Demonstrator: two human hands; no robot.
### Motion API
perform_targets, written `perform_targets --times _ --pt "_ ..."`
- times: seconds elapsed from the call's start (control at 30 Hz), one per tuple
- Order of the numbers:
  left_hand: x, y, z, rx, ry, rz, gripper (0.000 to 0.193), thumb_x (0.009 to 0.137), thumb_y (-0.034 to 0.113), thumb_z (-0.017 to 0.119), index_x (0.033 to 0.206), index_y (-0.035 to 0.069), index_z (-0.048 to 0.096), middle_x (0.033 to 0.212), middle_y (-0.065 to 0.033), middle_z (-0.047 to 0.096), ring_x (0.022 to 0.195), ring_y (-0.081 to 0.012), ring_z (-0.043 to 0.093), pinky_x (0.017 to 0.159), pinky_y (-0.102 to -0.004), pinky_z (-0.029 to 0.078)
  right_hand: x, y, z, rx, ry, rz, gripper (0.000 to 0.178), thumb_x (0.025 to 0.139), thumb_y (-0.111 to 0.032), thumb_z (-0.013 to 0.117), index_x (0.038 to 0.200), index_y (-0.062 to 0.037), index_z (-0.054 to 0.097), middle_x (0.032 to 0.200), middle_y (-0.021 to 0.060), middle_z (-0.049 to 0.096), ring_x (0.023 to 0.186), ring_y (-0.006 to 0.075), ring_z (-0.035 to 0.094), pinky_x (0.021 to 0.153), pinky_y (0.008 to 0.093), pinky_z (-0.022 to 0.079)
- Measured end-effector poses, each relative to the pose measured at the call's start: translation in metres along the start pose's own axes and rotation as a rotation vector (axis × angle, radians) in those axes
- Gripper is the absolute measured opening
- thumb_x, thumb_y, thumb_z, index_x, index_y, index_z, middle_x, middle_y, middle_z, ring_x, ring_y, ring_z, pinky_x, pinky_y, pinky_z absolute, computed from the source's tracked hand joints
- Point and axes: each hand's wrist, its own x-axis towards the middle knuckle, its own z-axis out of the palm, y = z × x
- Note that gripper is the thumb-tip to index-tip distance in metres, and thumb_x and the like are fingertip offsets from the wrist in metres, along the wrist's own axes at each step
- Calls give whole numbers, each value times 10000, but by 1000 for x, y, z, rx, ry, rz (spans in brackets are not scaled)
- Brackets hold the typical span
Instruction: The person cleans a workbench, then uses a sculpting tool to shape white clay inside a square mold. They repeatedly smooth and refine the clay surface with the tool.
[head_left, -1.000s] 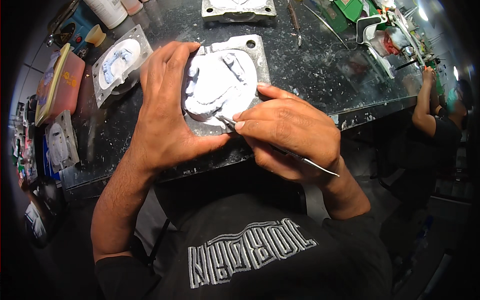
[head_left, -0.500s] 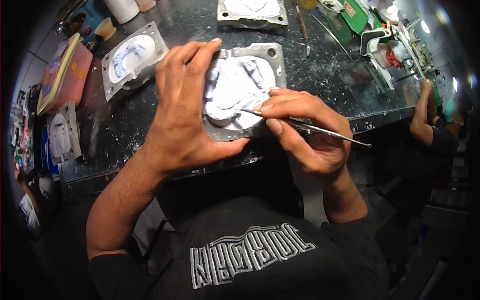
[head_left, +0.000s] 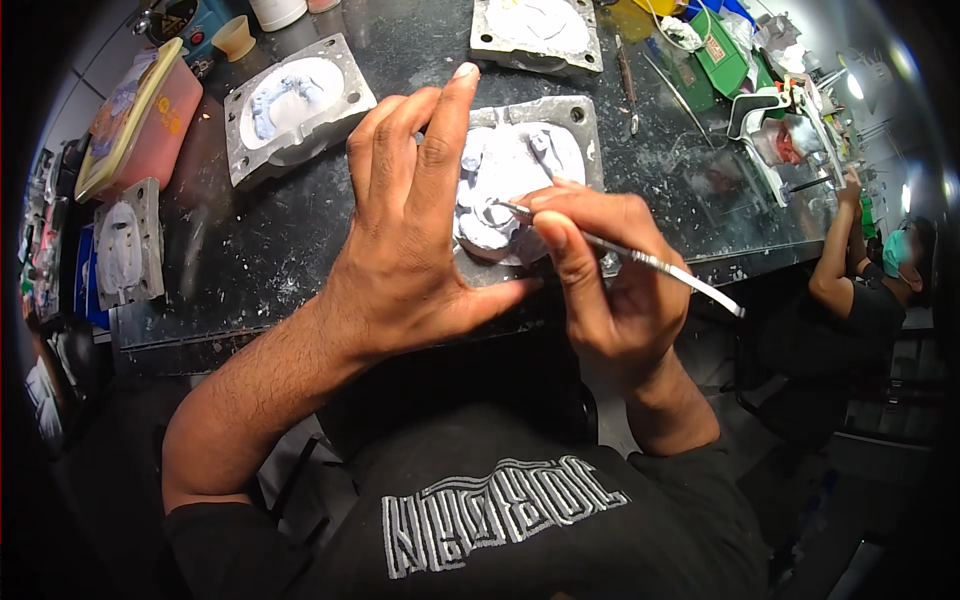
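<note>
A grey metal dental flask half (head_left: 588, 140) rests on the bench in front of me, filled with white plaster (head_left: 505, 170) around a horseshoe-shaped dental cast. My left hand (head_left: 405, 230) spans its left side, fingers stretched along the far left and thumb along the near edge, steadying it. Between the thumb and fingers of my right hand (head_left: 615, 270) is a slim metal carving tool (head_left: 660, 265). Its tip touches or hovers just over the plaster at the front of the cast; contact is hard to tell. My left fingers hide the flask's left edge.
Other filled flask halves lie at the left (head_left: 245, 150), far left (head_left: 150, 245) and back (head_left: 590, 58). A pink tub (head_left: 165, 130) stands left. More tools (head_left: 627, 85), a green box (head_left: 722, 60) and a white-framed object (head_left: 765, 125) lie right. Another person (head_left: 870, 300) works at right.
The view has shifted a little, so the bench things appear farther right. In my right hand the carving tool is tilted more steeply, its tip farther in over the cast. My left hand keeps its hold.
</note>
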Motion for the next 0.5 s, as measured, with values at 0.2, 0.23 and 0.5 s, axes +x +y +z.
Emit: perform_targets --times 0.2,0.23,0.5 --pt "-4 4 2 30 50 -14 1160 813 447 857 1649 -91 259 1499 -278 458 1407 -410 436 1222 -559 273 -4 -15 5 -144 -75 -75 151 982 -10 768 1103 54 705 1018 170 776 961 342 797 922 448 655" --pt "-4 4 3 35 50 -10 1147 830 464 838 1648 -93 259 1499 -280 456 1409 -412 434 1222 -563 270 -4 -16 4 -161 -98 -71 140 1002 -3 748 1116 65 701 1048 186 780 1010 358 798 933 445 652" --pt "-6 4 0 51 38 -40 1120 834 452 814 1644 -95 267 1520 -295 443 1403 -434 436 1224 -578 266 -6 -11 20 -174 -2 -174 265 910 -47 817 1107 65 678 963 181 758 870 334 795 848 441 669"
